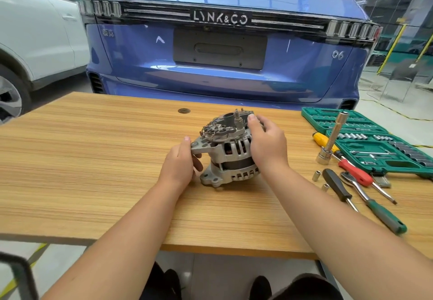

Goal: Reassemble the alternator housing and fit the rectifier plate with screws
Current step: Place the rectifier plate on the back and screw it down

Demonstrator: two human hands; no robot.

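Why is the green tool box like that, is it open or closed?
Open. The green tool box lies flat on the table with rows of sockets showing in its trays.

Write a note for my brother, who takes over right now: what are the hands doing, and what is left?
Left hand: grips the mounting ear of the grey cast-metal alternator.
Right hand: holds its far side, thumb on the dark rectifier plate on top.
The alternator stands on the wooden table.
Done: housing halves together, plate seated.
Left: screws; none visible. The black-handled screwdriver lies to the right.
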